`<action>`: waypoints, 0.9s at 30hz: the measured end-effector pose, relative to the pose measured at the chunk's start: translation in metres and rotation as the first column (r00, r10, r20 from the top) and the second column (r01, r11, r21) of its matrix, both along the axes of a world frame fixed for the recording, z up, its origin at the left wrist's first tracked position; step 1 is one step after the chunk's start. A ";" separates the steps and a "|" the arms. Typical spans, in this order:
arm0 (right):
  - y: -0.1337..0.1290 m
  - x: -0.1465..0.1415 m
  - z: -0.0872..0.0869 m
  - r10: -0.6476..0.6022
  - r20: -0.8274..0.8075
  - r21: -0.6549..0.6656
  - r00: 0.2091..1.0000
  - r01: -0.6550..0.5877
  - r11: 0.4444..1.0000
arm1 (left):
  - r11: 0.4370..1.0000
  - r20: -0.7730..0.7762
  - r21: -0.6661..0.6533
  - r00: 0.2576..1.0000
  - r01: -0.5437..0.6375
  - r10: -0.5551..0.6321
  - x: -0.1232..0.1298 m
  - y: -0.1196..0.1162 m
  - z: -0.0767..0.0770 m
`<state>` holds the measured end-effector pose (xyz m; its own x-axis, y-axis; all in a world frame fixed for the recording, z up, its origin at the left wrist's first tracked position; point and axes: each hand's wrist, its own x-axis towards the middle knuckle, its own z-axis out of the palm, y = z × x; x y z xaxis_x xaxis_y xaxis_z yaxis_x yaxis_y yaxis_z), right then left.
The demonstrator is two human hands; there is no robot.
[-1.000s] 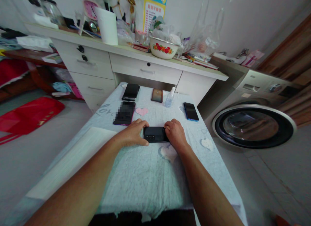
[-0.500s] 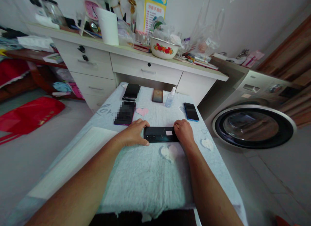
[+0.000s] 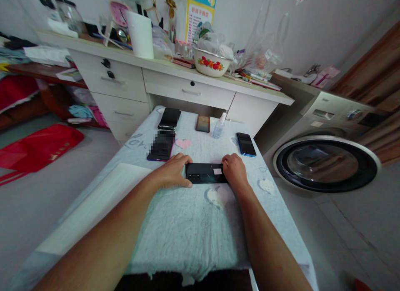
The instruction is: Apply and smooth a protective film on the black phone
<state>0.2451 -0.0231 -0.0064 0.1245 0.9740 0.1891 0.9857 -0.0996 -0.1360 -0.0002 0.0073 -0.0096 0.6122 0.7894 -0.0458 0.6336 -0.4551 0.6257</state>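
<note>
A dark smartphone (image 3: 206,174) lies face down and crosswise on the cloth-covered table. Its camera block is at the left end, and a small pale label is toward the right. My left hand (image 3: 176,171) grips the left end, thumb at the near edge and fingers at the far edge. My right hand (image 3: 234,170) is closed over the right end with its fingers curled; what lies under them is hidden. Beyond my left hand lies another phone (image 3: 162,145), partly blurred out. A blue-edged phone (image 3: 246,144) rests beyond my right hand.
Farther back on the table are a stack of black phones (image 3: 169,118), a blurred brownish item (image 3: 203,123) and a clear spray bottle (image 3: 219,126). White paper (image 3: 93,207) lies along the left side. A drawer desk (image 3: 187,89) stands behind, a washing machine (image 3: 325,116) at right.
My right hand has shifted slightly left along the phone's right end. The left hand and the phone stay where they were.
</note>
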 end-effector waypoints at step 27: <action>0.006 -0.036 0.000 0.303 -0.034 -0.033 0.952 -0.304 0.952 | 1.000 0.017 -0.001 1.000 -0.010 0.010 0.002 0.000 0.000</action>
